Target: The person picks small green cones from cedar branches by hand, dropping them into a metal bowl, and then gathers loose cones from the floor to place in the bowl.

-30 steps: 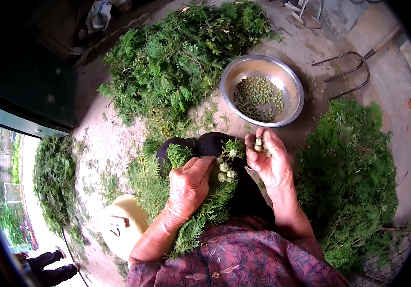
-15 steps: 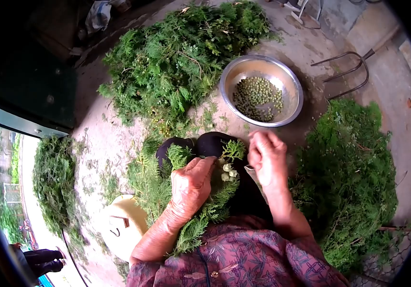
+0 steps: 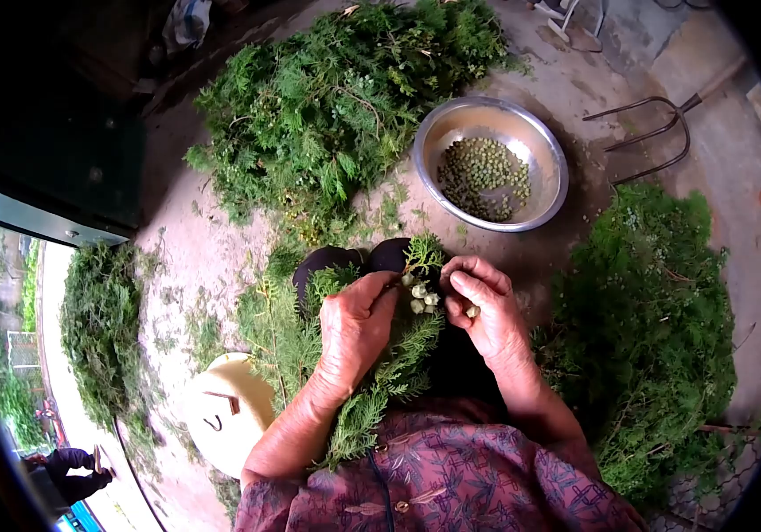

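Note:
My left hand [image 3: 355, 330] pinches a green conifer sprig [image 3: 423, 255] above my lap. A cluster of pale green cones [image 3: 419, 294] hangs from it, just right of my fingertips. Close by on the right, my right hand [image 3: 485, 312] is curled, with a small green cone [image 3: 472, 311] showing among its fingers; thumb and forefinger are near the cluster. Larger feathery conifer branches [image 3: 287, 341] lie over my lap and under my left forearm. Beyond my knees stands a steel basin [image 3: 554, 191] with many loose green cones [image 3: 478, 173] in its bottom.
A big heap of conifer branches [image 3: 309, 115] lies ahead; more heaps lie at the right [image 3: 646, 337] and the left [image 3: 101, 337]. A pitchfork [image 3: 683, 111] rests at the upper right. A cream round object [image 3: 221, 412] stands beside my left elbow. Another person [image 3: 74, 474] shows at lower left.
My right hand has moved left and down toward the cone cluster, from a raised fist to curled fingers with a cone showing. My left hand keeps holding the sprig, nearly in place.

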`<state>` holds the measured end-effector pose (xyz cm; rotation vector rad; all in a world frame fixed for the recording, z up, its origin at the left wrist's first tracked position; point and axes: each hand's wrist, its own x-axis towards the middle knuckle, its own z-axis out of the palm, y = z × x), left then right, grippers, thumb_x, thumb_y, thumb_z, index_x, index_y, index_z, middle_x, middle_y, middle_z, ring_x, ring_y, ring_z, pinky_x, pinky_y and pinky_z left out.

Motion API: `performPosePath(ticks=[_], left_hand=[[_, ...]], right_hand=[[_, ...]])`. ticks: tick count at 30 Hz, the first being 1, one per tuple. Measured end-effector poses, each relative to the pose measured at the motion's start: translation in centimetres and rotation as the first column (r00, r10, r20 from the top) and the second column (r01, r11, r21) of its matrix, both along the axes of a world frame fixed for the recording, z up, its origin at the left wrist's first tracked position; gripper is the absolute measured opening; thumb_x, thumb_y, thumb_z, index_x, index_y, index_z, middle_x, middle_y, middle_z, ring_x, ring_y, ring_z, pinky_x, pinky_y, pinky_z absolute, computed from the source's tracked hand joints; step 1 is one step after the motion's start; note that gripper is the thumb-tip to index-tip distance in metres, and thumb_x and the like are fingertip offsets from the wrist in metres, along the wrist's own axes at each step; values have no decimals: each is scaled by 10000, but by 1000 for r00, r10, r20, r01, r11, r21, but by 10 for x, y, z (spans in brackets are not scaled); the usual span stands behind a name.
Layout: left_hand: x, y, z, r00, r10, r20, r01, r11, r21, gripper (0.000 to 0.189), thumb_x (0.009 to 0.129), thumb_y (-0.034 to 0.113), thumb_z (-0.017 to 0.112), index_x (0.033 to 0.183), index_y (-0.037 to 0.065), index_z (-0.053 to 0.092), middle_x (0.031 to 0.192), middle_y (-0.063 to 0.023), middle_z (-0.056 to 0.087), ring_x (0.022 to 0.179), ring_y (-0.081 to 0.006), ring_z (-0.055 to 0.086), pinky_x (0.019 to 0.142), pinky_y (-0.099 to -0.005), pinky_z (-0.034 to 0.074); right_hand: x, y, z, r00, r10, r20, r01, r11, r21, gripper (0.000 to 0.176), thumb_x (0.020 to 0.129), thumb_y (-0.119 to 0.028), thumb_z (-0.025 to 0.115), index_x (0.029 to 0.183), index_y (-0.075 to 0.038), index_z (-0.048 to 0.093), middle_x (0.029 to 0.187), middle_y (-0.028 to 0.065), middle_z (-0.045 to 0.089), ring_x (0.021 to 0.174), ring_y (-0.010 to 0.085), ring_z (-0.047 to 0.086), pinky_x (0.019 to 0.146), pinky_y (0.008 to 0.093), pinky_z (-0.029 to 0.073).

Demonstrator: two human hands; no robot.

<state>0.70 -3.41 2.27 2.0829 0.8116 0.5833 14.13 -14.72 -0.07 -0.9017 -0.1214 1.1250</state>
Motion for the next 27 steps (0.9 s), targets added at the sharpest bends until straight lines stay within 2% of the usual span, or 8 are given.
performPosePath(ticks=[2, 5, 7, 9, 13, 17, 19, 27], left_hand=[[0, 2, 2, 1000, 18, -17, -21, 984, -178, 197, 766, 85, 611, 951, 19, 628, 775, -131, 649, 672, -164, 635, 631, -268, 487], [0, 10, 0, 1000, -6, 0, 6, 936, -351, 216, 772, 89, 607, 968, -1, 621, 779, -94, 657, 697, -108, 603, 656, -258, 480], [1, 11, 6, 997, 69, 42, -32, 812, -583, 222, 789, 101, 603, 962, -38, 620, 777, -28, 629, 692, -85, 552, 659, -227, 447], [0, 16, 5, 988, 126, 94, -28, 734, -679, 201, 800, 112, 603, 932, -37, 629, 737, -11, 607, 643, -76, 520, 621, -217, 420], [5, 20, 1, 978, 169, 119, -25, 669, -743, 100, 812, 92, 607, 828, 0, 642, 680, 17, 581, 604, -62, 491, 581, -210, 398], [8, 35, 4, 981, 158, 116, 6, 566, -824, 65, 814, 73, 601, 836, 19, 630, 676, 19, 581, 582, -58, 490, 553, -201, 403], [3, 42, 3, 978, 140, 152, 62, 502, -863, 90, 814, 79, 604, 870, 12, 626, 731, 15, 588, 645, -62, 500, 637, -202, 413], [-3, 46, 5, 945, 214, 247, 127, 458, -880, 11, 806, 33, 577, 817, 34, 578, 728, 19, 552, 651, -76, 484, 634, -202, 395]], right_hand=[[-1, 1, 0, 995, -18, -97, 16, 999, -29, 116, 833, -182, 612, 870, -77, 579, 736, -11, 552, 522, 67, 460, 402, 178, 305], [5, 1, -16, 967, -92, -239, 90, 996, -22, 134, 835, -218, 612, 859, -91, 578, 725, -17, 546, 537, 83, 461, 414, 186, 315], [16, 1, -26, 939, -190, -285, 182, 982, -53, 155, 839, -231, 607, 837, -84, 559, 718, 14, 545, 540, 116, 461, 417, 201, 323], [31, -3, -40, 904, -284, -319, 274, 959, -75, 162, 841, -231, 605, 832, -79, 547, 711, 33, 542, 544, 132, 466, 420, 207, 325], [67, 0, -60, 786, -523, -331, 453, 850, -269, 168, 868, -212, 567, 872, -54, 511, 730, 63, 526, 620, 176, 484, 494, 262, 375], [85, -7, -77, 748, -558, -359, 494, 829, -260, 155, 888, -197, 530, 895, -44, 501, 743, 78, 526, 636, 191, 495, 527, 280, 401], [87, -14, -89, 745, -557, -366, 497, 830, -252, 157, 896, -196, 512, 908, -40, 498, 760, 84, 527, 653, 200, 504, 536, 285, 416], [88, -34, -127, 679, -630, -377, 539, 776, -327, 210, 903, -235, 499, 904, -26, 490, 811, 99, 516, 704, 233, 523, 623, 357, 499]])
